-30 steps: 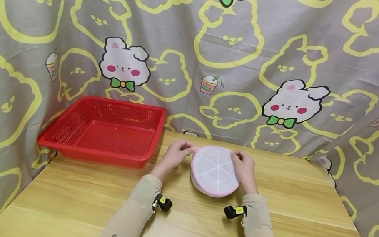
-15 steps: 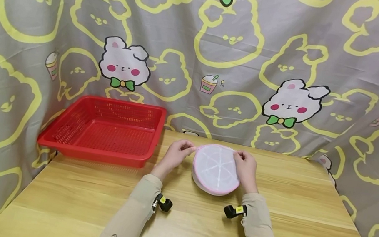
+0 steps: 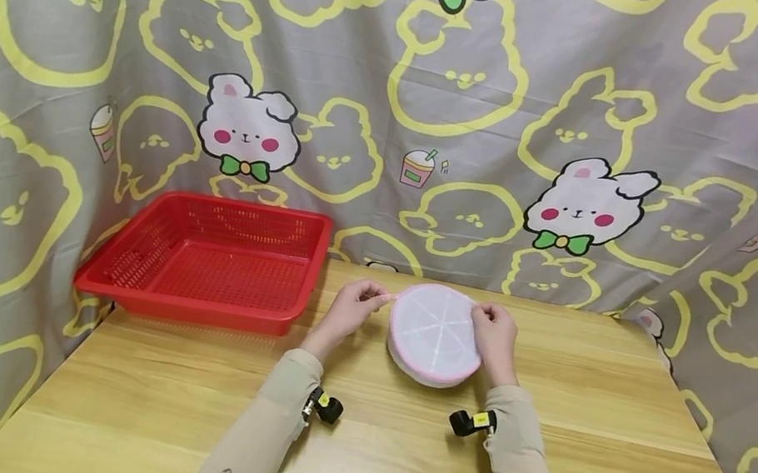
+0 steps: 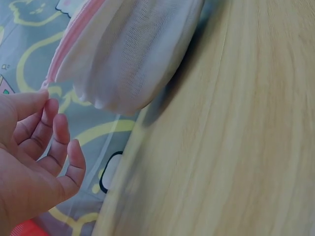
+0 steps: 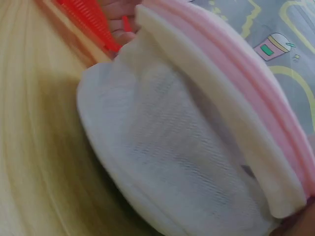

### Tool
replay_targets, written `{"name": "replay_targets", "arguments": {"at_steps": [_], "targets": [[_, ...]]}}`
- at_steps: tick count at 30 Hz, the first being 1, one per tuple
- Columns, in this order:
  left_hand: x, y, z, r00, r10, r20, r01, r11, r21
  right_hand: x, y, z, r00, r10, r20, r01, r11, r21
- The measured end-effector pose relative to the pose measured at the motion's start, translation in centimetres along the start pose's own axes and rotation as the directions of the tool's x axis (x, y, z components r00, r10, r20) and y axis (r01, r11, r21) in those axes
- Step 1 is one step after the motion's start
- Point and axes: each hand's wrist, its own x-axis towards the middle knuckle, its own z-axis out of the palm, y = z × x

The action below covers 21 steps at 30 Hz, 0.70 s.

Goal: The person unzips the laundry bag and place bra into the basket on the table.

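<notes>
A round white mesh laundry bag with a pink zipper band around its rim is held between the two hands, tilted toward the head camera. At its left, the left hand pinches the tip of the pink band between thumb and index finger; in the left wrist view the other fingers of that hand are loosely bent. The right hand grips the bag's right edge, its thumb on the mesh top. Only a sliver of that hand shows at the corner of the right wrist view.
A red plastic basket with perforated walls stands left of the hands on the wooden table. Behind the table hangs a grey patterned curtain, which also runs down both sides.
The laundry bag has risen slightly and shifted a little to the right, together with the right hand. The left hand keeps its pinch almost in place. The basket has not moved.
</notes>
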Motion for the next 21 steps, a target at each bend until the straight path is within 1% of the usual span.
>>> {"name": "replay_targets", "arguments": {"at_steps": [3, 5, 9, 12, 14, 17, 21], "targets": [[-0.1, -0.2, -0.2, 1.0, 0.004, -0.003, -0.004, 1.0, -0.008, 0.0, -0.2, -0.7, 0.996, 0.018, 0.084, -0.019, 1.0, 0.002], [-0.1, -0.3, -0.4, 1.0, 0.001, -0.011, -0.002, 1.0, -0.014, 0.1, -0.3, -1.3, 0.986, 0.02, 0.163, -0.021, 1.0, 0.006], [-0.3, -0.4, -0.6, 1.0, -0.001, -0.03, -0.001, 0.999, -0.035, 0.3, -0.4, -2.5, 0.948, 0.01, 0.317, -0.022, 0.999, 0.034], [-0.3, -0.2, -0.6, 1.0, -0.002, -0.024, 0.001, 0.999, -0.054, 0.3, -0.4, -3.2, 0.923, 0.002, 0.386, -0.015, 0.999, 0.031], [-0.4, 0.0, -0.5, 1.0, 0.001, -0.011, -0.001, 0.998, -0.058, 0.3, -0.5, -3.6, 0.916, -0.003, 0.401, -0.007, 1.0, 0.023], [-0.4, 0.2, -0.2, 1.0, 0.006, 0.006, -0.005, 0.998, -0.058, 0.2, -0.4, -4.0, 0.916, -0.015, 0.4, 0.017, 1.0, -0.002], [-0.6, 0.3, 0.4, 1.0, 0.016, 0.008, -0.015, 0.998, -0.062, 0.3, -0.3, -4.3, 0.934, -0.032, 0.355, 0.043, 0.999, -0.023]]}}
